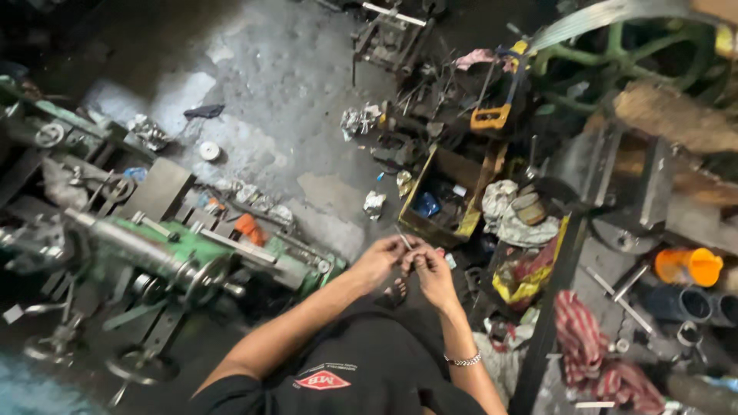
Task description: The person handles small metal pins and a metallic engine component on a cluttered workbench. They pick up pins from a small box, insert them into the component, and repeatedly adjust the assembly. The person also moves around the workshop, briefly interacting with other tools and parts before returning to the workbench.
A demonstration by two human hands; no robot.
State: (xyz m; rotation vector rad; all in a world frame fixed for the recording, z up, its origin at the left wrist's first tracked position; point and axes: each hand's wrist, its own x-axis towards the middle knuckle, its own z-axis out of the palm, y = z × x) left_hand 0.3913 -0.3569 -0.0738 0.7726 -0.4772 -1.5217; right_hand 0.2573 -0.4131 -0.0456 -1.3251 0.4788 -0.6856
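Both hands are up together in front of the body: the left hand [378, 260] and the right hand [432, 270] meet fingertip to fingertip, closed around a thin metal rod [403, 237] that pokes up and to the left out of the pinch. The rod is small and slightly blurred, so what kind of part it is can't be made out. On the right wrist sits a metal bracelet [464, 360]. Just beyond the hands, on the concrete floor [284, 84], there's a yellow-edged wooden box [446, 196] stuffed with odds and ends, a blue lump inside it. Off to the left, a green lathe [161, 257] stretches across, handwheels at its near end. To the right, a crumpled white rag [503, 211], a red striped cloth [588, 350] lower down, and an orange plastic cup [689, 266] lying on its side. At the back, a yellow-handled saw [496, 107] leans among dark scrap.
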